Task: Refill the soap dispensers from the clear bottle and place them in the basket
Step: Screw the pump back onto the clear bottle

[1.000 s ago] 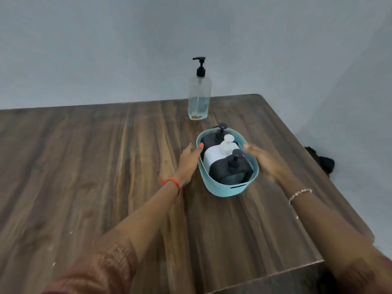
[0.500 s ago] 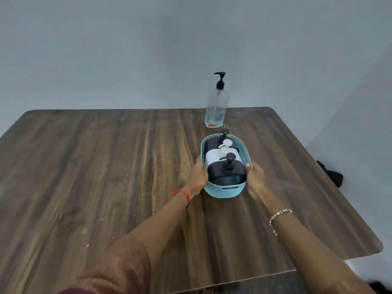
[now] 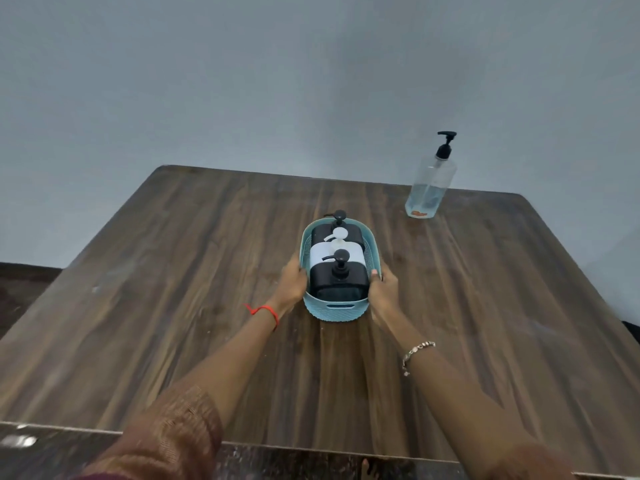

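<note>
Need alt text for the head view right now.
The left hand and right hand hold a light blue basket by its sides on a wooden table; in it stand a near black dispenser, a white dispenser and a far black dispenser. A partly filled clear bottle stands apart, near the table's far right corner.

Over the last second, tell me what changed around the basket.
Both hands closed in: the left hand and right hand now grip the near sides of the basket, which slid left, away from the clear bottle, and squared up. The three dispensers stayed inside; the bottle stayed upright on the table.
</note>
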`<control>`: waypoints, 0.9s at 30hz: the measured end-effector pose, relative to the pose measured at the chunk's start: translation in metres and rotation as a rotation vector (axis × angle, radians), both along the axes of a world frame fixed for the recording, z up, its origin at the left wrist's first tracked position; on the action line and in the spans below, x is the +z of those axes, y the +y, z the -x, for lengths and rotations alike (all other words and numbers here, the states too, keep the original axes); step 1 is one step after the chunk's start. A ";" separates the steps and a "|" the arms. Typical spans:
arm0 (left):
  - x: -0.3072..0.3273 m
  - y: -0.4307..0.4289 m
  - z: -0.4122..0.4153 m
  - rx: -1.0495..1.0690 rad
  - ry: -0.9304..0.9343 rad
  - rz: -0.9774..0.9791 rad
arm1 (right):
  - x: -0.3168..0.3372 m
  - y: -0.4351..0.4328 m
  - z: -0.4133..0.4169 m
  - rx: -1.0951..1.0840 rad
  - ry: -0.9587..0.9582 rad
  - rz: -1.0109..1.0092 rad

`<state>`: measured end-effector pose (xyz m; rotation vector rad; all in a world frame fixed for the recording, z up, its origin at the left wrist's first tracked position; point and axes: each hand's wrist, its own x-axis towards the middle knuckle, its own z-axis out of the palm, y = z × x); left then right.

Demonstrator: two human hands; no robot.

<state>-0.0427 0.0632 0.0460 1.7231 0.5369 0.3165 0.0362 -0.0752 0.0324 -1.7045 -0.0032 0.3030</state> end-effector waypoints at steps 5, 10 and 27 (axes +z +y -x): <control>-0.015 0.015 0.008 -0.006 0.040 -0.015 | -0.009 0.009 0.010 0.000 -0.015 0.004; -0.011 0.012 0.011 -0.040 0.035 0.024 | -0.012 0.007 0.011 -0.010 -0.007 0.022; 0.003 0.024 0.025 -0.197 0.350 -0.315 | -0.008 -0.025 0.032 0.256 -0.386 0.485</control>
